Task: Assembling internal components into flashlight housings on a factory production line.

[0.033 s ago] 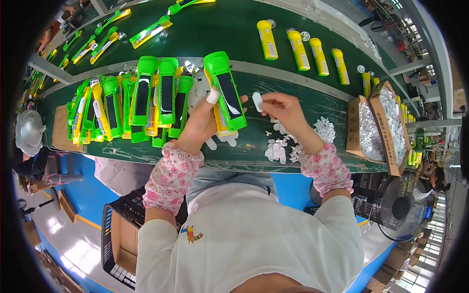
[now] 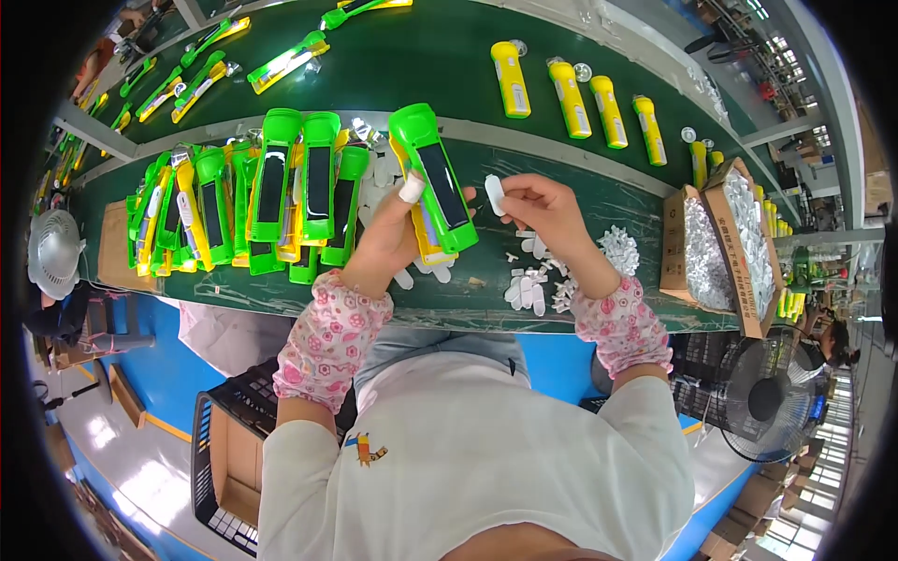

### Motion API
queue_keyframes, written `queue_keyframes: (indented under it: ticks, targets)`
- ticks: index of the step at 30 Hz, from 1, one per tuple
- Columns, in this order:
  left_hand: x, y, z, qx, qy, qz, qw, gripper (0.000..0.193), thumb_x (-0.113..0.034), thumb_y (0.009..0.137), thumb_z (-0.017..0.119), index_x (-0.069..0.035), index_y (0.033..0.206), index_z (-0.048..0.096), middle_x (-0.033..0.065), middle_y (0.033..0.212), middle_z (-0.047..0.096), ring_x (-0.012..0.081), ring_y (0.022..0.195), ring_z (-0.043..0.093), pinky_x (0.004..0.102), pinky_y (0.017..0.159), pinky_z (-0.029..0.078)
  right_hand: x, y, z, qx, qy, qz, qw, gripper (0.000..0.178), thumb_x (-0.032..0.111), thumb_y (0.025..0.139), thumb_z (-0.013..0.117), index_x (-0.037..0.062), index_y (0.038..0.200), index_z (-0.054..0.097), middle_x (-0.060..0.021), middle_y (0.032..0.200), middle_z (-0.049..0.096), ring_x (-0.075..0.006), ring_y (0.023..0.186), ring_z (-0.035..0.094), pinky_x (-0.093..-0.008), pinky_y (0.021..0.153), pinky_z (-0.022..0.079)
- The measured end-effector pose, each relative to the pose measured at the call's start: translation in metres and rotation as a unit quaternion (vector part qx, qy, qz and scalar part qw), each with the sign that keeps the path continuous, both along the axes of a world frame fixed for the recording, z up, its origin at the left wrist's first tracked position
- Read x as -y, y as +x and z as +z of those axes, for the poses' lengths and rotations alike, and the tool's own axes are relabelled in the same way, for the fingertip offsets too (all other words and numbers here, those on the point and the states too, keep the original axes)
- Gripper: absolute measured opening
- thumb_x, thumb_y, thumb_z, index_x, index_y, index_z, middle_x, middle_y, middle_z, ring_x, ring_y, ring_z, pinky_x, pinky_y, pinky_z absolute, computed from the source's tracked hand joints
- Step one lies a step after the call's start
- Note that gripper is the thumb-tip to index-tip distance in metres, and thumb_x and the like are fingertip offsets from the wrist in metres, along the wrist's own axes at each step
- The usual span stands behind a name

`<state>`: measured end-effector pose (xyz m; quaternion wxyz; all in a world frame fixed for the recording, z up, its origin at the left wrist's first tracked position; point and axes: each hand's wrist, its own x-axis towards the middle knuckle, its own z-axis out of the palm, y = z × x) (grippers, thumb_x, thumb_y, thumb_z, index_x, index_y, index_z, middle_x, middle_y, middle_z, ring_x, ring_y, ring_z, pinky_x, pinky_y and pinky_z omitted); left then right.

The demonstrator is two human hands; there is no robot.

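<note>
A green and yellow flashlight with a dark solar panel [image 2: 443, 183] is held tilted above the green bench by my left hand [image 2: 386, 234], whose thumb is wrapped in white. Its fingers pass behind the casing, with some fingertips showing at its right side. A little to the right, my right hand [image 2: 547, 217] pinches a small white oval plastic piece [image 2: 494, 194] between thumb and fingertips, apart from the flashlight. More white oval pieces [image 2: 535, 297] and a heap of tiny white parts [image 2: 619, 251] lie near my right wrist.
Several green and yellow flashlights [image 2: 273, 173] are piled on the left of the bench. Yellow flashlights [image 2: 511, 84] lie on the green surface beyond. An open cardboard box [image 2: 697, 201] of shiny small parts stands at right. A black fan [image 2: 765, 397] is at lower right.
</note>
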<state>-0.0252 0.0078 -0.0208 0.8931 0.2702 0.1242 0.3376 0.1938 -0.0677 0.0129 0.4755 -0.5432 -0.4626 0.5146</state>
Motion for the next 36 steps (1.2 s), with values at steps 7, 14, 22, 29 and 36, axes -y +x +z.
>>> queue_keyframes:
  ticks: [7,14,22,29,36]
  targets:
    - [0.009,0.038,0.000,0.019,0.005,0.044,0.999,0.050,-0.046,0.097,0.044,-0.011,0.132,0.041,0.0078,0.119,0.056,0.0213,0.109,0.058,0.0403,0.092,0.048,-0.005,-0.027,0.042,0.097,0.145,-0.017,0.984,0.016,0.001,0.086,0.066,0.0001,0.101,0.060,-0.0042,0.089,0.065,-0.0073,0.077,0.061,-0.0184,0.065,0.046]
    - [0.018,0.033,0.022,0.129,-0.033,-0.043,0.990,0.051,-0.044,0.100,0.036,-0.015,0.141,0.033,0.0068,0.135,0.046,0.0228,0.123,0.048,0.0444,0.105,0.037,-0.017,-0.033,0.099,0.395,0.280,0.109,0.868,0.012,0.005,0.088,0.061,0.0048,0.099,0.060,-0.0072,0.085,0.052,-0.0192,0.078,0.056,-0.0287,0.067,0.044]
    - [0.014,0.027,0.017,0.076,0.049,-0.111,0.990,0.073,-0.042,0.086,0.067,-0.015,0.141,0.029,0.0030,0.122,0.050,0.0181,0.111,0.055,0.0406,0.089,0.051,-0.030,-0.029,0.128,0.444,0.207,0.315,0.813,0.019,0.009,0.086,0.063,0.0066,0.102,0.053,-0.0072,0.084,0.055,-0.0238,0.076,0.057,-0.0323,0.067,0.045]
    - [0.017,0.030,0.022,0.037,0.019,-0.065,0.997,0.067,-0.033,0.082,0.074,-0.013,0.133,0.037,0.0037,0.121,0.051,0.0187,0.108,0.056,0.0422,0.090,0.051,-0.030,-0.025,0.111,0.381,0.082,0.274,0.879,0.037,0.011,0.081,0.071,0.0068,0.109,0.046,-0.0067,0.081,0.058,-0.0173,0.070,0.056,-0.0301,0.062,0.045]
    - [0.011,0.035,0.005,0.102,-0.074,0.026,0.992,0.034,-0.030,0.098,0.049,-0.010,0.125,0.042,0.0048,0.115,0.052,0.0196,0.108,0.054,0.0375,0.095,0.044,0.006,-0.034,0.064,0.471,0.113,0.012,0.875,0.079,0.037,0.079,0.074,0.0026,0.139,0.035,-0.0183,0.108,0.052,-0.0303,0.092,0.058,-0.0385,0.077,0.049]
